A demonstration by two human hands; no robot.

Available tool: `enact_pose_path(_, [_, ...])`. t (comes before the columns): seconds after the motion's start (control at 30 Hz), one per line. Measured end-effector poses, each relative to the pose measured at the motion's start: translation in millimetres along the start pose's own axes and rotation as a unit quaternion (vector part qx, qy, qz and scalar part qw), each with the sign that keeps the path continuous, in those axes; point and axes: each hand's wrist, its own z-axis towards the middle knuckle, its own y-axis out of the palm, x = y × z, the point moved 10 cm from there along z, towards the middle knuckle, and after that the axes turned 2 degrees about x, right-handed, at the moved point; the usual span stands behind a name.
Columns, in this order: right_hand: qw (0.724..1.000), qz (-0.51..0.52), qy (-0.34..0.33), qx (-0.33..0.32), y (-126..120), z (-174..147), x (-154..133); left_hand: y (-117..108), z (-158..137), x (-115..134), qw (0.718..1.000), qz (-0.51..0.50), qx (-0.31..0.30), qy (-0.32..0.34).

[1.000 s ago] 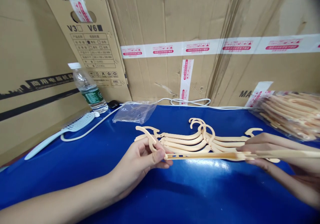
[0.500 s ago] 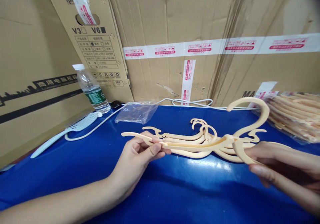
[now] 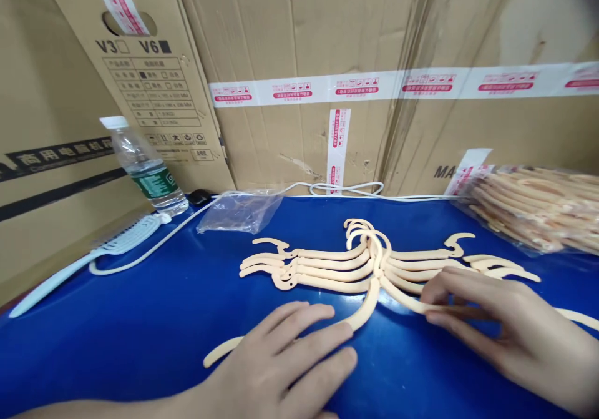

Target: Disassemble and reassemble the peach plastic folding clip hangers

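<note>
A beige plastic clothes hanger [image 3: 367, 310] lies or is held low at the front of a row of similar hangers [image 3: 332, 270], its hook overlapping theirs. My left hand [image 3: 287, 359] rests over its left arm with fingers stretched out and covers part of it. One curved end pokes out to the left of that hand. On the other side, my right hand [image 3: 498, 325] pinches the right arm of this hanger between thumb and fingers. Several hangers behind it lie on the blue tabletop [image 3: 154, 319], hooks pointing away from me.
Back right lies a clear bag of more hangers [image 3: 528, 203]. A water bottle [image 3: 152, 182], a pale blue hairbrush [image 3: 116, 244] and a white cable [image 3: 194, 219] sit at left. An empty plastic bag [image 3: 241, 211] lies near the cardboard boxes [image 3: 290, 138] along the back.
The hanger has come down from above the row to its near side. My left hand has gone from pinching its end to lying spread over its arm. The view has shifted slightly right.
</note>
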Motion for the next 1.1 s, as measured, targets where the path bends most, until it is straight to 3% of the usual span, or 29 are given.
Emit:
enact_pose_path(0.1, [0.997, -0.066, -0.036, -0.022, 5, 2, -7, 4, 3, -6, 0.996, 0.073, -0.052, 0.025])
enact_pose_path(0.17, [0.993, -0.1, -0.053, -0.024, 5, 4, -10, 3, 3, -13, 0.994, 0.091, -0.051, 0.015])
enact_pose_path(0.4, [0.99, -0.128, -0.001, -0.053, 5, 3, 2, 2, 0, -29, 0.989, 0.146, -0.012, 0.013])
enact_pose_path(0.47, [0.987, -0.138, 0.027, -0.076, 7, 2, 10, -4, 2, -36, 0.985, 0.167, 0.031, 0.01])
enact_pose_path(0.57, [0.981, -0.151, 0.071, -0.101, 6, 1, 23, -2, 10, -30, 0.968, 0.233, 0.044, 0.084])
enact_pose_path(0.7, [0.977, -0.145, 0.107, -0.111, 5, 3, 34, -1, 17, -22, 0.91, 0.366, 0.068, 0.182])
enact_pose_path(0.8, [0.98, -0.145, 0.105, -0.09, 3, 8, 35, -5, 15, -21, 0.885, 0.396, 0.106, 0.223])
enact_pose_path(1.03, [0.985, -0.155, 0.07, -0.024, -4, 18, 29, -13, 11, -30, 0.873, 0.401, 0.164, 0.224])
enact_pose_path(1.1, [0.984, -0.17, 0.057, -0.005, -6, 20, 27, -13, 12, -29, 0.87, 0.41, 0.155, 0.226])
